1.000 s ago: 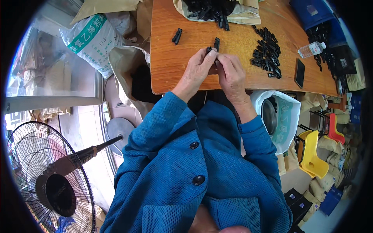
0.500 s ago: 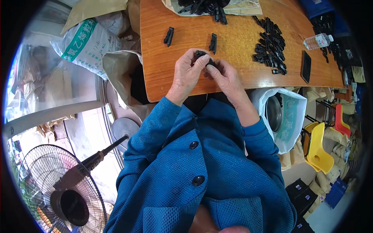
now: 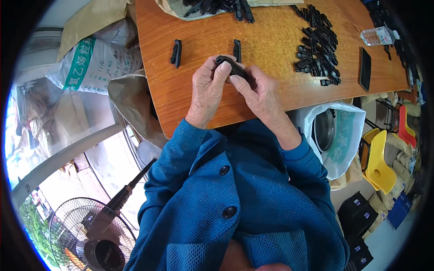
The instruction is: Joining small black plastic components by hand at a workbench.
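As our view swung round, the fan (image 3: 97, 235) sank lower than a second earlier; rightward, one loose black piece (image 3: 176, 53) lay on the table (image 3: 266, 36). Our left hand (image 3: 205, 88), curled nearly closed, pinched a black part (image 3: 235, 67) above the near edge, now more plainly seen, before a second piece (image 3: 237, 49). Our right hand (image 3: 264, 92), likewise curled, held its other end. Farther right lay the black pile (image 3: 318, 49), then a phone (image 3: 365, 68).

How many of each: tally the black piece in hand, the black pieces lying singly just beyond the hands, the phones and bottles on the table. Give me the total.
Black piece held between left hand and right hand: 1
Black pieces lying singly: 2
Phone: 1
Bottle: 1
Total: 5
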`<state>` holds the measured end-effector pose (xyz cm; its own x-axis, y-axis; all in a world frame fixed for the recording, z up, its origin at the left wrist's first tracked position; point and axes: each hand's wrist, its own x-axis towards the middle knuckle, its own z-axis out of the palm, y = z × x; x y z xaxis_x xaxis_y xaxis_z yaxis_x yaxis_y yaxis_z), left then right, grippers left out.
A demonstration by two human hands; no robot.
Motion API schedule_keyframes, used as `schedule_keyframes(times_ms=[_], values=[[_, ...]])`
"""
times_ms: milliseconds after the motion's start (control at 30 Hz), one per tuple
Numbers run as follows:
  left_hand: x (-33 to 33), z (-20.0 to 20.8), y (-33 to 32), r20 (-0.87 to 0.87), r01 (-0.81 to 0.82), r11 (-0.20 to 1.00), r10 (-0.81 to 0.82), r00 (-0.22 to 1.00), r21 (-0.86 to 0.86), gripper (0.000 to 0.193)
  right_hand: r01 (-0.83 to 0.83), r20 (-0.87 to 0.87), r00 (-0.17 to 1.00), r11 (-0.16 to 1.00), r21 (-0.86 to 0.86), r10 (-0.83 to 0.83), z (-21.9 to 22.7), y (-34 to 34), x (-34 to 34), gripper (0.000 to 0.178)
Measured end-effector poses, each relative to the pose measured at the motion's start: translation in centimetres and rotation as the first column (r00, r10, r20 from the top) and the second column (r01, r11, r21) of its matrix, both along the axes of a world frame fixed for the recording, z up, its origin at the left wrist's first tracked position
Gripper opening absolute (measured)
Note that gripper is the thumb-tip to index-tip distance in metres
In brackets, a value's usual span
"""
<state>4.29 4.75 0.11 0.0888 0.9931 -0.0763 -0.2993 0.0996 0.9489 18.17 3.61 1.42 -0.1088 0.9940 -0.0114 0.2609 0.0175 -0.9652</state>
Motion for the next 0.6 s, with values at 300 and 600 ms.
schedule_keyframes(times_ms=[300,600], values=[[1.2,-0.9,2.9,0.096,0.062,0.998,-0.059,0.994,-0.028,0.024,0.048,0.074,0.995,0.983,0.178,-0.062,-1.4,2.5,1.7,0.019],[2.8,-0.9,3.8,-0.628,0.164,0.967,-0.005,0.779,0.196,0.024,-0.208,0.356,0.917,0.977,0.047,0.179,0.1,3.2,9.0,0.024]])
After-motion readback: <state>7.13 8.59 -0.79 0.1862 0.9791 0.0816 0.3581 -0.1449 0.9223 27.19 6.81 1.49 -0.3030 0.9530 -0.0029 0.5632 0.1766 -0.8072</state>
